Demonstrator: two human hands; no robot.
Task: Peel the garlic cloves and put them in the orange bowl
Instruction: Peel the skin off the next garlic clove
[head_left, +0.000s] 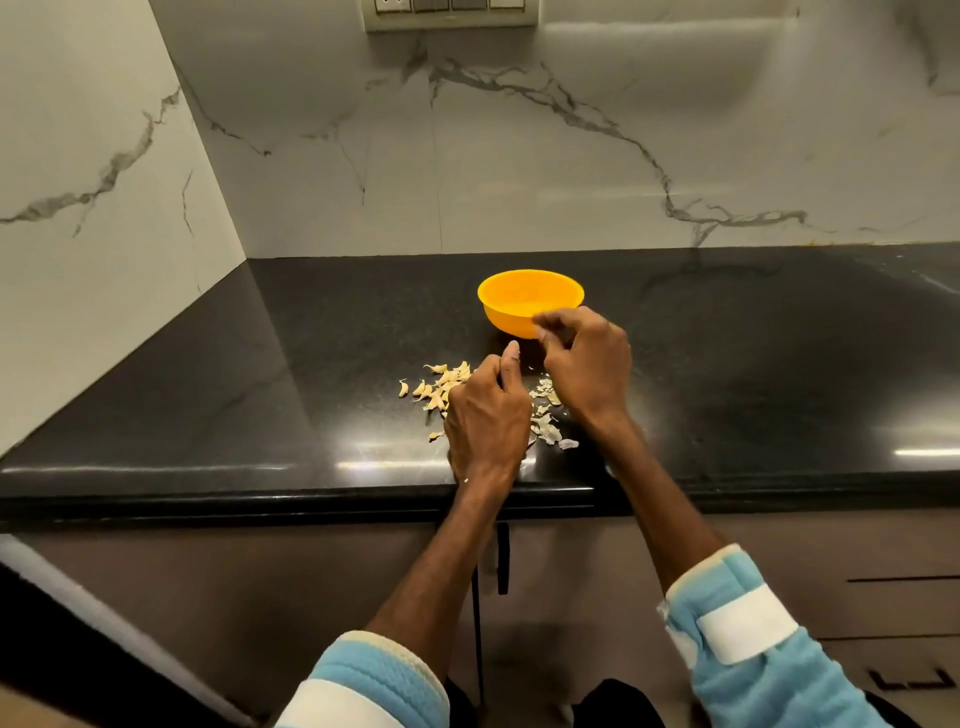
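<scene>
The orange bowl (530, 296) stands on the black counter (311, 364), just beyond my hands. My right hand (587, 358) hovers at the bowl's near rim, its curled fingertips pinching something small and pale that looks like a garlic clove. My left hand (488, 415) is lower and closer to me, with the fingers curled under and the thumb pointing up; what lies inside it is hidden. Several unpeeled garlic cloves (441, 384) lie in a loose pile left of that hand. Papery peels (548, 421) are scattered between and under my hands.
Marble walls rise behind and to the left, meeting in a corner. A switch panel (447, 13) is set high in the back wall. The counter's front edge (311, 493) runs just below my wrists, with cabinet doors beneath it.
</scene>
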